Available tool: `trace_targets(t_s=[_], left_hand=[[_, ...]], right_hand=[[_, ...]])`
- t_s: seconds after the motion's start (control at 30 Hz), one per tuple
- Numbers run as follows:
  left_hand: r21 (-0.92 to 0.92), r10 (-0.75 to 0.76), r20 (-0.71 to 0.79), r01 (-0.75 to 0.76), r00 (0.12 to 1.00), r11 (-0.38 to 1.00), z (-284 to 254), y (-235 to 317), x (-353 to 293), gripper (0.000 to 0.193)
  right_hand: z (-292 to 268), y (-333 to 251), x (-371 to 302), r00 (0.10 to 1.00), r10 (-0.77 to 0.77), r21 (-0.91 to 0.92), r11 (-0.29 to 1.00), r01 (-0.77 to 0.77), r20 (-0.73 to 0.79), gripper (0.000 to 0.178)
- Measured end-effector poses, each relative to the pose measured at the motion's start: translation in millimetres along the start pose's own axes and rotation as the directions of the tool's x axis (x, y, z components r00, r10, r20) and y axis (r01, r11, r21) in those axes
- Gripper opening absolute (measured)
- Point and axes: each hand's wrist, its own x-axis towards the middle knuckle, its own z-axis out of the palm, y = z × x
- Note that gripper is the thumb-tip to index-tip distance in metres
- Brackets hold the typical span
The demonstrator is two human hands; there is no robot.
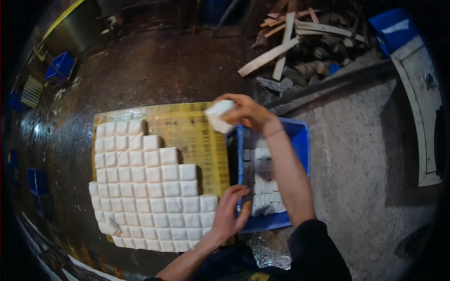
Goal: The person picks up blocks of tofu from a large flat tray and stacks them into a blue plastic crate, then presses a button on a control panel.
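Observation:
My right hand (248,112) is closed on a white tofu block (218,116), raised over the far right corner of a yellow board (187,122). On that board lies a slab of tofu cut into square blocks (145,192), with stepped rows at its far right side. My left hand (230,213) is at the left rim of a blue crate (300,129), thumb and fingers apart, nothing seen in it. Rows of white blocks (266,192) sit inside the crate, partly hidden by my right forearm. One corner piece (110,226) of the slab is tilted.
Wood scraps and planks (281,51) are heaped at the far right, beside a dark bar (337,84) on the floor. A pale panel (418,107) stands at the right. Smaller blue crates (60,66) are at the left on wet, dark floor (164,70).

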Motion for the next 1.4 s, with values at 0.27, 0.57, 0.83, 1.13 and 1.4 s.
trace_targets(t_s=[0.27,0.57,0.83,1.13,1.4], left_hand=[[0.326,-0.118,0.547,-0.081,0.829,0.942,211.6,-94.3,43.8,0.058],[0.683,-0.123,0.326,-0.144,0.937,0.717,257.8,-206.2,131.3,0.064],[0.636,-0.295,0.540,-0.153,0.788,0.756,254.7,-230.6,142.8,0.054],[0.612,-0.286,0.553,-0.149,0.783,0.777,266.9,-201.7,151.1,0.052],[0.615,-0.222,0.498,-0.161,0.838,0.772,247.9,-154.3,119.3,0.081]], right_hand=[[-165.4,109.2,-203.9,0.844,0.252,0.098,0.967,-0.234,-0.474,0.048],[-229.3,200.4,-204.9,0.651,0.115,-0.375,0.737,-0.562,-0.750,0.041],[-213.9,254.6,-194.8,0.617,0.064,-0.455,0.616,-0.643,-0.784,0.055],[-239.7,252.7,-218.8,0.693,0.040,-0.501,0.661,-0.559,-0.720,0.026],[-250.3,269.0,-208.0,0.730,0.018,-0.500,0.718,-0.485,-0.683,0.039]])
